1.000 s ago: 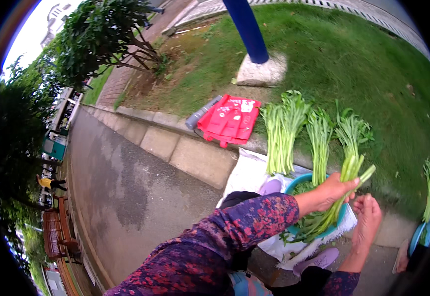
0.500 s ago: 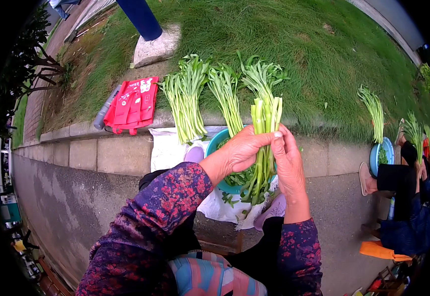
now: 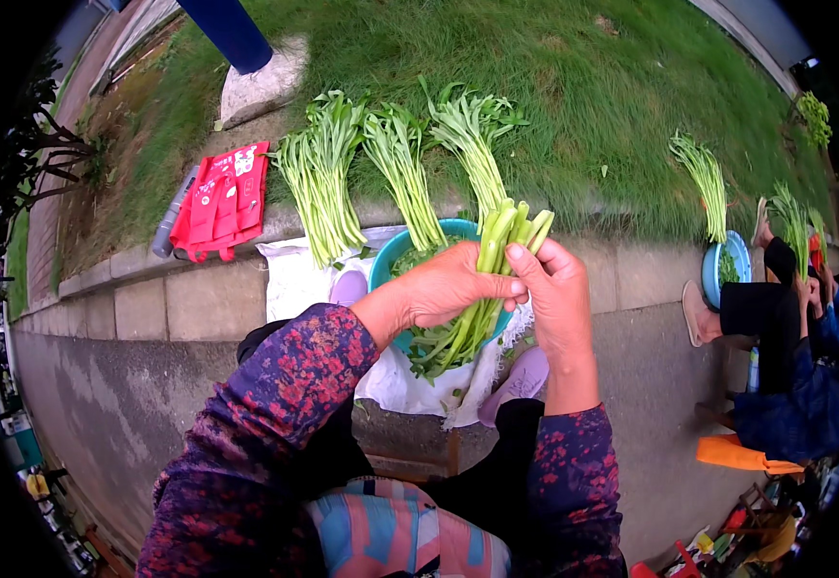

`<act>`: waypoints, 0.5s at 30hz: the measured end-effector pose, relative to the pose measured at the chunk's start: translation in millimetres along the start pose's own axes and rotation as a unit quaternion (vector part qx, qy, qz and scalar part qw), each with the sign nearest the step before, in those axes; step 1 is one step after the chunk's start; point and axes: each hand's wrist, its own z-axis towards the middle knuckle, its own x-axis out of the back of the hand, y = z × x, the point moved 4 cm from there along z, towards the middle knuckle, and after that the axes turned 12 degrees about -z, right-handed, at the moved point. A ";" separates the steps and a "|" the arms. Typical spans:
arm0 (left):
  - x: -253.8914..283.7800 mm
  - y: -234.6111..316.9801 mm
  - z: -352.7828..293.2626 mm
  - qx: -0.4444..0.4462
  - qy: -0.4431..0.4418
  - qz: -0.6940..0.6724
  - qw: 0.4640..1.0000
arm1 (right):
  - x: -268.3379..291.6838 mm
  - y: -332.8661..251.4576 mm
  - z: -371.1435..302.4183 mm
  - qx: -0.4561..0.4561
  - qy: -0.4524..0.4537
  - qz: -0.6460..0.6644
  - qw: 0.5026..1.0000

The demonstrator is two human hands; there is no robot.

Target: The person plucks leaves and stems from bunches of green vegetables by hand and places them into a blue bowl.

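My left hand (image 3: 444,286) is wrapped round a bunch of leafy green vegetable stalks (image 3: 498,241), cut ends pointing up and away, leaves hanging down towards me. At the right side of that bunch, my right hand (image 3: 559,299) pinches the stalks between thumb and fingers. Both hands are over a teal basin (image 3: 379,274) that holds loose green leaves. Beyond it, three more bunches lie side by side across the kerb and grass: a left bunch (image 3: 321,188), a middle bunch (image 3: 405,178) and a right bunch (image 3: 477,149).
A white sheet (image 3: 289,287) lies under the basin, between my lilac shoes (image 3: 521,376). Left of the bunches are a red bag (image 3: 219,204) and a grey cylinder (image 3: 171,217). At the right, another person (image 3: 795,328) sits by a blue basin (image 3: 749,265), holding green stalks.
The view has shifted, so the scene sits further left. The held bunch has tilted, its leafy ends swinging left over the basin. Both hands keep hold of it.
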 end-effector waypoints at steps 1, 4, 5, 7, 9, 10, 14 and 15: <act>-0.7 0.8 -1.5 0.011 -0.013 -0.020 1.000 | 0.6 -0.7 -1.2 0.002 -0.003 -0.005 1.000; -8.6 6.0 -4.0 0.036 -0.018 -0.076 0.996 | 5.3 -1.9 -3.9 0.004 -0.007 -0.008 1.000; -9.8 7.7 -5.1 0.039 -0.018 -0.091 0.995 | 4.9 -1.7 -4.1 0.002 -0.011 0.003 1.000; -5.7 6.2 -4.0 0.041 -0.015 -0.078 0.996 | 3.8 -1.3 -3.8 -0.002 -0.016 0.027 0.999; -7.5 5.3 -4.6 0.042 -0.012 -0.071 0.997 | 4.1 1.0 -4.7 -0.013 -0.017 0.053 0.998; -7.3 4.9 -4.1 0.036 -0.023 -0.059 0.997 | 5.5 3.7 -4.5 -0.008 -0.027 0.053 0.998; -5.4 5.3 -2.1 0.013 -0.044 -0.052 0.998 | 7.1 8.7 -1.3 0.006 -0.044 0.061 0.997; -5.6 5.2 -2.4 0.009 -0.043 -0.062 0.997 | 5.4 7.8 -1.4 0.005 -0.042 0.066 0.997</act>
